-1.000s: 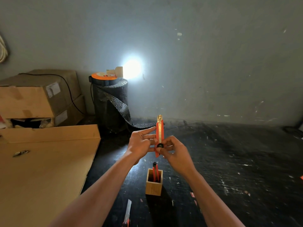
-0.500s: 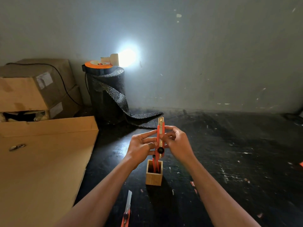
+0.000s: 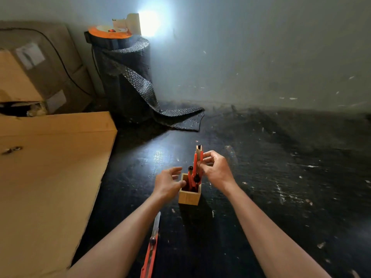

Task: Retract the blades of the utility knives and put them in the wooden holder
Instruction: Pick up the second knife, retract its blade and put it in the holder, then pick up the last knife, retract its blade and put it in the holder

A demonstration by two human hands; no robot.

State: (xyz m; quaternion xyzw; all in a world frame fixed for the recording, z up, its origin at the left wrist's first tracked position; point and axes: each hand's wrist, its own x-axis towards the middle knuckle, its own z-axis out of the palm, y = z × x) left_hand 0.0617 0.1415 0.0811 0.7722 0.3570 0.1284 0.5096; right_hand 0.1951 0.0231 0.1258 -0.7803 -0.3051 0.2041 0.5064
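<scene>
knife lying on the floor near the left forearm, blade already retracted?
No. The utility knife on the floor shows a long bare silver blade sticking out past its orange body, pointing toward the wooden holder.

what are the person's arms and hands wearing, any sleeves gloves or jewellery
Nothing shows on either. The left hand and right hand are bare: no gloves, rings or tape visible. Both forearms are bare down to the frame edge, with no sleeves, watch or bracelets in view.
</scene>
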